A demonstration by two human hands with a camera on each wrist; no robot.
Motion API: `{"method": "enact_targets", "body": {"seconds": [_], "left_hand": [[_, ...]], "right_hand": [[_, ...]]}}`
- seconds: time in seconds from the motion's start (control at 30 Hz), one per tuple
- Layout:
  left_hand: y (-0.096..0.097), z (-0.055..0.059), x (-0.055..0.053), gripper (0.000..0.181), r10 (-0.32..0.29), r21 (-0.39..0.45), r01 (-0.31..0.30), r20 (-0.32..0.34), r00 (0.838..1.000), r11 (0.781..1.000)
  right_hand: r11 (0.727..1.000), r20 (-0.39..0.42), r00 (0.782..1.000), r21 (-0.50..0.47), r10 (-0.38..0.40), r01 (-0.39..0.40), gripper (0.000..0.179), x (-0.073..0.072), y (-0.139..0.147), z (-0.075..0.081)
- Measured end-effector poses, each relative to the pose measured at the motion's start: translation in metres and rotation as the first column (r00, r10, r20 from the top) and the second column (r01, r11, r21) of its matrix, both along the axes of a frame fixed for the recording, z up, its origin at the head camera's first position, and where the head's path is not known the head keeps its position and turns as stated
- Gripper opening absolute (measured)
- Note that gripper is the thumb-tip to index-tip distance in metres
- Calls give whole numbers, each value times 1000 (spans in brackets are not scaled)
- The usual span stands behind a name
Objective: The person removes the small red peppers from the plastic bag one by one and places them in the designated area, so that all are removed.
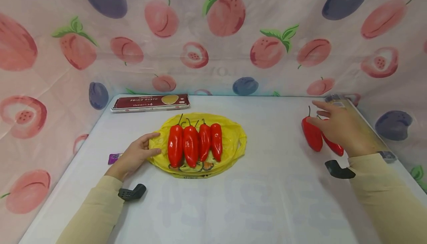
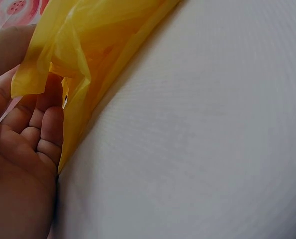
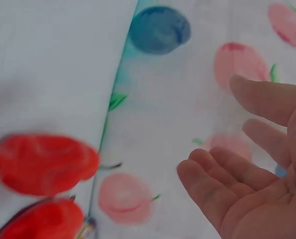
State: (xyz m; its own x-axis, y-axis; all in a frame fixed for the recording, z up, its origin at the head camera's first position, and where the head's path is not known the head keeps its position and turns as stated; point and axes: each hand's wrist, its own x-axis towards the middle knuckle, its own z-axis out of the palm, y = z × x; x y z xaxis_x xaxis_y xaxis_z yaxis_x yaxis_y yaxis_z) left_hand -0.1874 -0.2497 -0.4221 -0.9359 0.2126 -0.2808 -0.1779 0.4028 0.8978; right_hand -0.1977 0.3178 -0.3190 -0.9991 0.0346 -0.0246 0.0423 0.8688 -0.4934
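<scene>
Several glossy red peppers (image 1: 191,145) lie side by side on a flattened yellow plastic bag (image 1: 233,140) in the head view. At the bag's left edge is my left hand (image 1: 135,154), thumb and fingers spread apart. The left wrist view shows a loose fold of the bag (image 2: 83,64) between thumb and fingers. Off to the right, my right hand (image 1: 337,127) hovers over two more red peppers (image 1: 312,134), its fingers extended and holding nothing. The right wrist view has both of these peppers (image 3: 43,164) to the left of the hand, apart from it.
A dark red spaghetti pack (image 1: 150,103) lies at the back left of the white table (image 1: 260,199). A long clear-wrapped package (image 1: 363,121) runs along the right edge, partly behind the right hand. A small purple packet (image 1: 114,158) sits beside the left wrist. Fruit-printed cloth surrounds the table.
</scene>
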Motion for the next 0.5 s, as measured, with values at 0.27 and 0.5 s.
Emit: {"method": "enact_targets", "body": {"seconds": [0.27, 0.5], "left_hand": [[1, 1, 2, 71, 5, 22, -5, -2, 1000, 1000], [2, 1, 2, 70, -2, 23, 3, -16, 1000, 1000]], "right_hand": [[993, -2, 997, -91, 78, -78, 76, 7, -38, 7], [975, -33, 987, -154, 158, -161, 73, 13, -74, 6]]}}
